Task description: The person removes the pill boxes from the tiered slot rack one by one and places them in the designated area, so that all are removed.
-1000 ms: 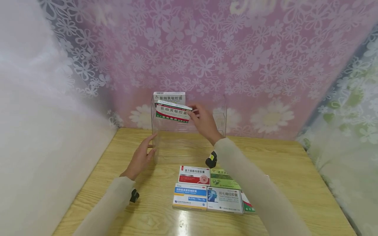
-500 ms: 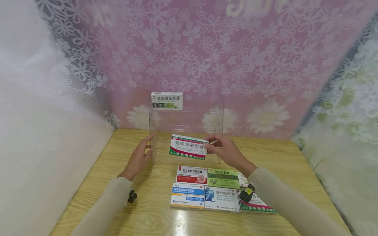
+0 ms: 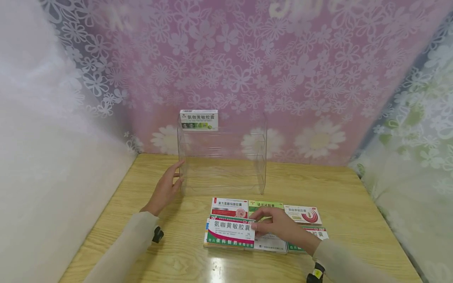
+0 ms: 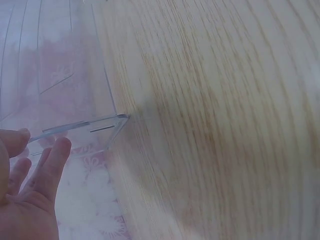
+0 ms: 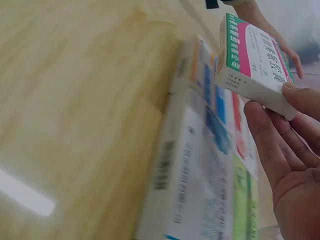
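In the head view my right hand [image 3: 281, 226] pinches the right end of a white capsule box [image 3: 231, 232] with red and green bands. This box overlaps the blue-and-white box [image 3: 206, 237] and tilts its printed face towards me. The right wrist view shows the thumb [image 5: 302, 100] on the held box's face and fingers beneath its end. At the left, my left hand [image 3: 164, 190] touches the side of a clear acrylic display rack [image 3: 223, 186] with extended fingers; the left wrist view shows fingertips [image 4: 62, 145] against its side panel.
Medicine boxes lie in two rows before the rack: a red-and-white box [image 3: 230, 204], a green box [image 3: 265, 204], a white box with red arcs [image 3: 302, 215], and others partly covered. A white-and-green box [image 3: 199, 120] stands in the rack's top left tier. A floral curtain [image 3: 240, 59] hangs behind.
My right hand has brought the red-and-green banded box from the rack's upper tiers down and towards me, over the front row of boxes. The left hand stays at the rack's side.
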{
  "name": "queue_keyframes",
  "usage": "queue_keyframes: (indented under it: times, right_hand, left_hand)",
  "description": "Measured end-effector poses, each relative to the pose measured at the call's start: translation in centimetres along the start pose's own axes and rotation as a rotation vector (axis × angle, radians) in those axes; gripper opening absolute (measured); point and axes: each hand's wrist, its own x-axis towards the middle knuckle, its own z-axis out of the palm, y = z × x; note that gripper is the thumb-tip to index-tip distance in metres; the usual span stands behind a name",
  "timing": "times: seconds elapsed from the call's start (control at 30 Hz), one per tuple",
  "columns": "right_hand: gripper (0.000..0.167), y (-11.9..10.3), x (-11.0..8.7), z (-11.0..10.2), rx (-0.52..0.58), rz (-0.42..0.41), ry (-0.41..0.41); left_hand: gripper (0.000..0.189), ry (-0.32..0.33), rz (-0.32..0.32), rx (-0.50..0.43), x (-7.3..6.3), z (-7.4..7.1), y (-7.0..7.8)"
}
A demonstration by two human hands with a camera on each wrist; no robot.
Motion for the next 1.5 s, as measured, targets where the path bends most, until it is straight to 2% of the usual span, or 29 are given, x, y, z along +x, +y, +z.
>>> queue_keyframes:
  times: [0.13,0.2,0.3,0.43,0.57,0.67,0.8,0.9,1.03,1.13,1.3,1.43,1.5]
  right_hand:
    - [0.034,1.2,-0.6,1.4,0.06,0.039,-0.047]
    - [0.031,1.6,-0.8,2.1,0.041,0.041,-0.056]
    - [0.027,1.9,-1.0,3.1,-0.022,0.031,-0.069]
    - [0.02,2.1,-1.2,3.9,-0.178,-0.005,-0.081]
    - [0.016,2.5,-1.2,4.2,-0.368,-0.125,-0.089]
    - [0.02,2.7,-1.3,4.2,-0.488,-0.209,-0.081]
    - [0.025,2.7,-1.3,4.3,-0.624,-0.278,-0.075]
    - [0.034,2.7,-1.1,4.5,-0.787,-0.366,-0.128]
    - [0.039,2.6,-1.1,4.8,-0.971,-0.479,-0.249]
    - [0.037,2.3,-1.3,5.0,-1.021,-0.528,-0.285]
    - [0.035,2.0,-1.3,5.0,-1.076,-0.6,-0.245]
    - [0.039,1.9,-0.9,5.0,-1.054,-0.565,-0.226]
    - [0.04,1.8,-0.4,4.8,-1.037,-0.545,-0.191]
  left_hand:
    - [0.072,0.001,0.003,0.001,0.0,0.0,-0.1]
    - [0.073,0.003,0.003,-0.001,0.0,0.0,-0.1]
    - [0.074,0.004,0.006,-0.003,0.0,0.0,-0.2]
    - [0.077,0.008,0.01,-0.002,0.0,0.0,-0.3]
    - [0.076,0.002,0.01,-0.007,0.0,0.0,-0.2]
    - [0.076,0.001,0.009,-0.007,-0.1,0.0,-0.1]
    - [0.076,0.003,0.008,-0.002,-0.1,0.0,-0.1]
    - [0.075,0.001,0.0,-0.001,-0.1,0.0,0.0]
    - [0.074,-0.005,-0.011,-0.002,-0.1,0.0,0.1]
    - [0.073,-0.007,-0.016,-0.012,-0.1,0.0,0.2]
    - [0.072,-0.008,-0.011,-0.009,-0.1,0.0,0.1]
    - [0.072,-0.006,-0.011,-0.008,-0.2,0.0,0.3]
    - [0.072,-0.007,-0.013,-0.011,-0.1,-0.1,0.4]
